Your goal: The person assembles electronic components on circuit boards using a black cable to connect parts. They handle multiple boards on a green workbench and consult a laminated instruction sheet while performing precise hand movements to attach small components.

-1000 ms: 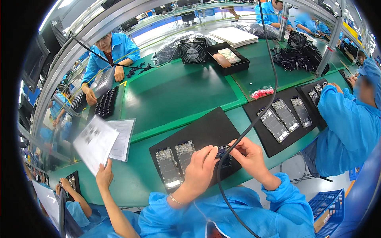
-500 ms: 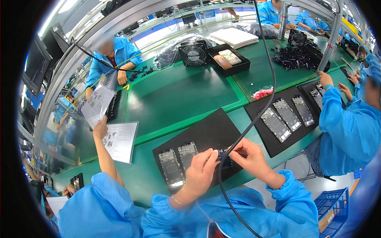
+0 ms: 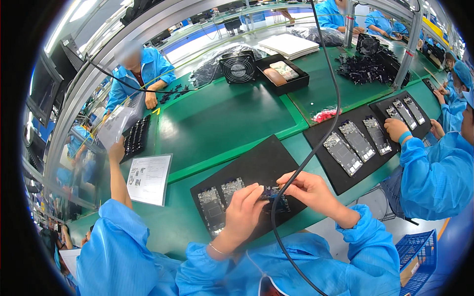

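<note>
A green bench [image 3: 197, 133] fills the middle of a wide, curved view. From the left, one co-worker's arm [image 3: 117, 172] now stretches farther across it than half a second ago. Three black mats sit along the near side: one in front of the person [image 3: 264, 153], a second to its right [image 3: 326, 180], a third beyond that. Two printed sheets are at left: one [image 3: 112, 129] has moved away from the person with the co-worker's arm; the other [image 3: 149, 180] lies flat on the bench. At the third mat, another co-worker's hand [image 3: 395, 129], raised a moment ago, is now down.

The person's left hand [image 3: 242, 207] and right hand [image 3: 316, 193] are both closed to a pinch at the far end of one dark circuit board [image 3: 282, 204], over the right part of the nearest mat. Their fingertips have parted slightly, baring more of that end; the work there seems unfinished. Fingers and one black cable [image 3: 306, 160] partly hide the board, so whether it is lifted cannot be told. Two other boards [image 3: 211, 207] lie to its left; the second mat carries three, the third three: nine altogether.
</note>
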### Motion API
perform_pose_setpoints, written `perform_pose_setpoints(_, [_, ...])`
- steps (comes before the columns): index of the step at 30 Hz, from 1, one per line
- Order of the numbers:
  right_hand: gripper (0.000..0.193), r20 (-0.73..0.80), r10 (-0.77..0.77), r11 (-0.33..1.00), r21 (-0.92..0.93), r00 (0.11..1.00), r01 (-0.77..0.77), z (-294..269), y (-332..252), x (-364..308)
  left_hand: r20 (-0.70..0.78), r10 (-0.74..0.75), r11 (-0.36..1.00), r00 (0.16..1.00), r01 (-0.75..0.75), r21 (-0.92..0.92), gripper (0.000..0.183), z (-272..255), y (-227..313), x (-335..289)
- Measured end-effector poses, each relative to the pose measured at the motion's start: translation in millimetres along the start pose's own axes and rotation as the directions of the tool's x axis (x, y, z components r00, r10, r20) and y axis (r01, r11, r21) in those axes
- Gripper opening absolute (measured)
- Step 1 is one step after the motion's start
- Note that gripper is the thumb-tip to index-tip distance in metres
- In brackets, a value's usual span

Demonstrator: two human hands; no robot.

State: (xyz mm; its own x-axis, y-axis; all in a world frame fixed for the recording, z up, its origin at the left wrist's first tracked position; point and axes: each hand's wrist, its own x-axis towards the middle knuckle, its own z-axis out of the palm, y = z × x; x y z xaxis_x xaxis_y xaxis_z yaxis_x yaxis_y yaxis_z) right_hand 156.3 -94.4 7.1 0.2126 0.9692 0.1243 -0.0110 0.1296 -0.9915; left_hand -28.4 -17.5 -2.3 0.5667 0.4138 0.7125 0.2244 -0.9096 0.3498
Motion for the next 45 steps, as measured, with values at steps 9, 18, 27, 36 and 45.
perform_pose_setpoints(9, [0.012,0.093,-0.102,0.953,-0.278,0.990,0.124,1.7,-15.5,4.6,0.002,0.060,0.993,0.998,-0.060,-0.103,0.048,-0.6,-12.3,-0.2])
perform_pose_setpoints(18, [0.010,-0.211,-0.042,0.998,-0.063,0.977,0.030,-27.2,42.5,54.9,0.334,-0.176,0.956,0.926,0.242,-0.168,0.053,22.7,-43.3,38.6])
perform_pose_setpoints(27, [0.007,-0.011,0.154,0.984,0.088,0.988,-0.152,-9.0,49.9,31.6,0.536,-0.490,0.871,0.687,0.373,0.319,0.066,-17.8,-91.9,-4.7])
perform_pose_setpoints(36, [0.012,0.184,0.176,0.984,0.003,0.967,-0.180,64.7,52.4,59.0,0.297,-0.386,0.922,0.874,0.375,0.095,0.056,-56.3,-58.4,-15.0])
perform_pose_setpoints(45, [0.018,0.189,0.112,0.992,-0.081,0.976,-0.098,83.5,36.7,51.8,0.203,-0.315,0.949,0.927,0.313,0.046,0.056,-62.9,-52.0,-22.8])
